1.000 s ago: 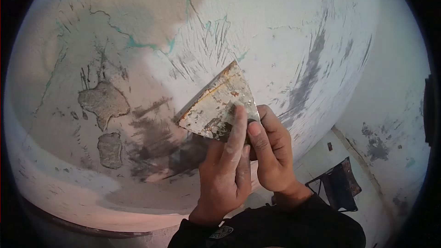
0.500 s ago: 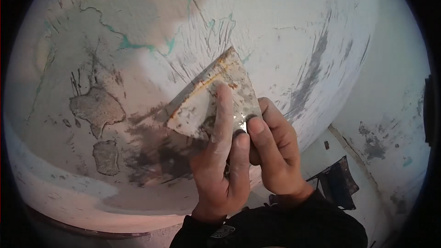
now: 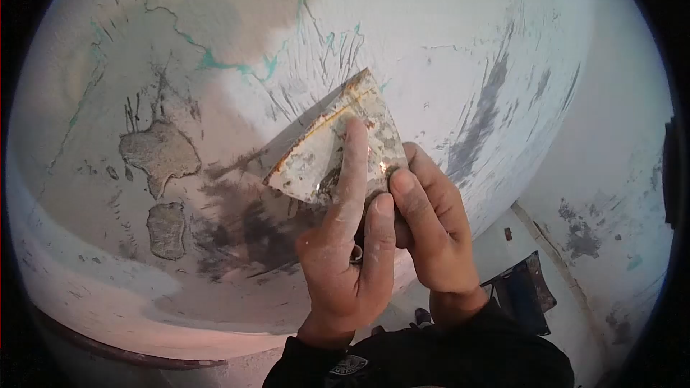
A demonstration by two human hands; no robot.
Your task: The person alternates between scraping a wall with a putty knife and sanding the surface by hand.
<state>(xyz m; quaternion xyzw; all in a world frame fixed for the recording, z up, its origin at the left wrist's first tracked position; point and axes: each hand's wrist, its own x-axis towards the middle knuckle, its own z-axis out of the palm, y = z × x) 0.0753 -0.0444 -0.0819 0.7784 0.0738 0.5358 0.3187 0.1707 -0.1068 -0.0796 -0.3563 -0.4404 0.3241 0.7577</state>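
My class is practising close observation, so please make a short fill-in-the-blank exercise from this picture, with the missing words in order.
1. The number of hands touching the scraper is ____.
2. The left hand has its ____ finger stretched out along the blade.
3. The person's sleeves are coloured ____.
4. Beyond the scraper, the bright jagged line on the wall is coloured ____.

Missing words: two; index; black; green.

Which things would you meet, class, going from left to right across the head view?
Upper rough grey patch → left hand → right hand → dark object on the floor → grey blotch on the right-hand wall.
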